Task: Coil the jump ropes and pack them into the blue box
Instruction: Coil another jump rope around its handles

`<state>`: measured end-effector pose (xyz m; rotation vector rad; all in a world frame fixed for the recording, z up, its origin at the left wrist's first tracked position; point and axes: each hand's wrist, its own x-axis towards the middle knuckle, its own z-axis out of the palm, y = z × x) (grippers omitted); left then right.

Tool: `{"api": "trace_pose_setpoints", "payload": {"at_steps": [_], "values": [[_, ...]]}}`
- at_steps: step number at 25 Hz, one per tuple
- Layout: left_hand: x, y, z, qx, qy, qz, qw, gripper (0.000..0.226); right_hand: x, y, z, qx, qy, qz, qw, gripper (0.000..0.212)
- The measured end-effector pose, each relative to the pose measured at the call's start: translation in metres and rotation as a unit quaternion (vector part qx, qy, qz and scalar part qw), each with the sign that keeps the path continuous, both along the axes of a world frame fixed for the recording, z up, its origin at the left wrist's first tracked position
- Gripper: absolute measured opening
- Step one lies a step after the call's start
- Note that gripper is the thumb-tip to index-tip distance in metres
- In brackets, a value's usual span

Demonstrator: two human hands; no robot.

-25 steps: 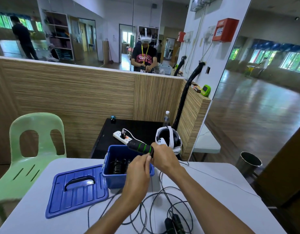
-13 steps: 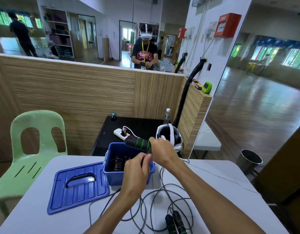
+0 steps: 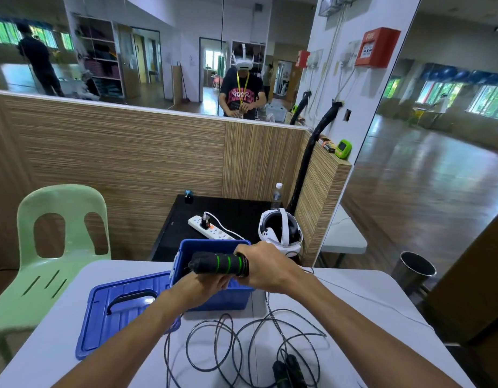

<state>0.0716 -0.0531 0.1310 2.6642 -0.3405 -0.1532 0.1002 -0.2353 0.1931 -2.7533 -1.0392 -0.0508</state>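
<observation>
Mirrored walls and a wood-grain partition are framing a pale table (image 3: pixel 340 309), where a person is working with two bare hands.

Right hand (image 3: pixel 266 268) is clenching around one end of a black jump rope handle with green rings (image 3: pixel 218 264), holding it level over the open blue box (image 3: pixel 214 292). Left hand (image 3: pixel 207 284) is sitting just beneath that handle with its fingers curled up toward it; whether it is grasping the handle, pinching the cord, or only steadying is not possible to tell, since the handle is hiding the fingertips.

Below the hands, toward the viewer, thin black cord (image 3: pixel 242 348) is lying in loose, overlapping loops on the table, not yet coiled. Nearer still, at the bottom edge, two more black handles (image 3: pixel 287 373) are lying side by side. Left of the left hand, the blue lid (image 3: pixel 121 309) is lying flat beside the box. What is inside the box is hidden by the hands.

Beyond the hands, a white headset (image 3: pixel 280 231) and a power strip (image 3: pixel 208 226) are resting on a low black table; a green chair (image 3: pixel 60 233) is standing far left.

Judging from this, the main risk is tangling: the loops are crossing one another, so pulling the held handle upward could be tightening them into a knot or dragging the other handles off the near edge. Stuffing the rope in uncoiled might also be keeping the lid from closing.
</observation>
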Motion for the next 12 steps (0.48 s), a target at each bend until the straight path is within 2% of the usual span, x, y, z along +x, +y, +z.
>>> {"api": "trace_pose_setpoints", "payload": {"at_steps": [2, 4, 5, 7, 8, 10, 12], "values": [[0.004, 0.005, 0.005, 0.049, -0.020, -0.013, 0.999, 0.013, -0.007, 0.001, 0.002, 0.002, -0.015, 0.039, 0.999, 0.029], [0.017, 0.004, 0.023, 0.119, -0.033, -0.103, 0.987, 0.019, -0.013, 0.002, 0.000, -0.011, -0.035, 0.080, 0.996, 0.034], [0.024, 0.005, 0.032, 0.152, -0.025, -0.127, 0.980, 0.012, -0.014, 0.001, -0.001, -0.004, -0.037, 0.086, 0.996, 0.036], [0.043, 0.010, 0.040, 0.230, -0.042, -0.154, 0.960, 0.024, -0.017, -0.001, -0.001, -0.008, -0.035, 0.087, 0.996, 0.041], [0.046, 0.011, 0.042, 0.232, -0.057, -0.164, 0.957, 0.026, -0.019, -0.001, -0.001, -0.022, -0.041, 0.091, 0.995, 0.049], [0.047, 0.010, 0.042, 0.265, -0.097, -0.171, 0.944, 0.021, -0.021, -0.001, -0.007, -0.037, -0.051, 0.086, 0.994, 0.063], [0.044, 0.008, 0.045, 0.310, -0.145, -0.173, 0.923, 0.025, -0.022, 0.001, -0.013, -0.044, -0.046, 0.072, 0.995, 0.061]]}}
